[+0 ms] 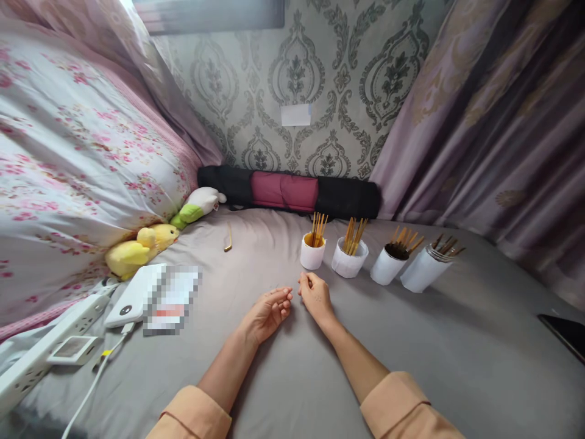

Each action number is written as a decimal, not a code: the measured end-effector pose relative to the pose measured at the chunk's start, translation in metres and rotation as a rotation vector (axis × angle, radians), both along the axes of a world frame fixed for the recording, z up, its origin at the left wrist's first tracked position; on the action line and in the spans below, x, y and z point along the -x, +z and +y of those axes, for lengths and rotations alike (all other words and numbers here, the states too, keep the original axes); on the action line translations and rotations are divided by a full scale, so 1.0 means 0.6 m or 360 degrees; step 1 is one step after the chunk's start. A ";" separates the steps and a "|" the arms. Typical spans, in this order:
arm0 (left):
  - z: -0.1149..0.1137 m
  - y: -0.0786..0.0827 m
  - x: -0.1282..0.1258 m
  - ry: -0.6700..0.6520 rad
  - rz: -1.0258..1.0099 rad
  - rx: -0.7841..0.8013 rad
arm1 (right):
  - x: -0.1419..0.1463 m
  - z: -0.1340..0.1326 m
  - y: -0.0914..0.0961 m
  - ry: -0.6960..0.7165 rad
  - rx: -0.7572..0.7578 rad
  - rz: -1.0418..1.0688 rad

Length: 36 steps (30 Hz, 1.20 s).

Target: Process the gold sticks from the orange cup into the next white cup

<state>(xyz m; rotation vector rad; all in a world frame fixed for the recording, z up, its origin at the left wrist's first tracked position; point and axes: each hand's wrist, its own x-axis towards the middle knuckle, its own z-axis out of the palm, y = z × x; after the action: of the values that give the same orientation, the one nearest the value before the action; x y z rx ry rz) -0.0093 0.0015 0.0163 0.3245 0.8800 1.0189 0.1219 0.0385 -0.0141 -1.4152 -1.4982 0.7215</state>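
My left hand (269,311) is turned partly palm up near the middle of the grey sheet, its fingers loosely bent and slightly apart, with nothing visible in them. Just to its right, a small gap away, my right hand (316,299) has its fingers curled in; whatever they may hold is hidden. Beyond the right hand stands a white cup (313,256) of thin wooden sticks (320,225). Rightward follow a wider white cup (349,262), a tilted cup with a dark inside (386,268) and a leaning white cylinder (423,274), each holding sticks.
A small gold-coloured tool (228,238) lies on the grey sheet (265,250). On the left are plush toys (130,256), a white power bank (137,296), a power strip (55,341) and a cable (95,384). A black-and-maroon bag (286,192) lies along the wall.
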 end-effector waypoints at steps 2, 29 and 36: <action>0.005 0.000 0.002 -0.0007 0.0062 -0.0002 | 0.000 0.000 -0.001 -0.0001 -0.0003 0.0000; 0.132 -0.002 0.101 0.0242 0.0996 -0.0264 | -0.001 -0.002 -0.003 0.0030 0.0091 -0.0001; 0.163 -0.003 0.146 0.0350 0.1418 -0.0359 | -0.001 -0.003 0.000 0.0020 0.0066 -0.0023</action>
<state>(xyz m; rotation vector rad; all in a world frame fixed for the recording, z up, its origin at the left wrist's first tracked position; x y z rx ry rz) -0.0966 0.0991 0.0144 0.9305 1.6263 1.1886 0.1222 0.0367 -0.0142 -1.4461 -1.5125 0.7557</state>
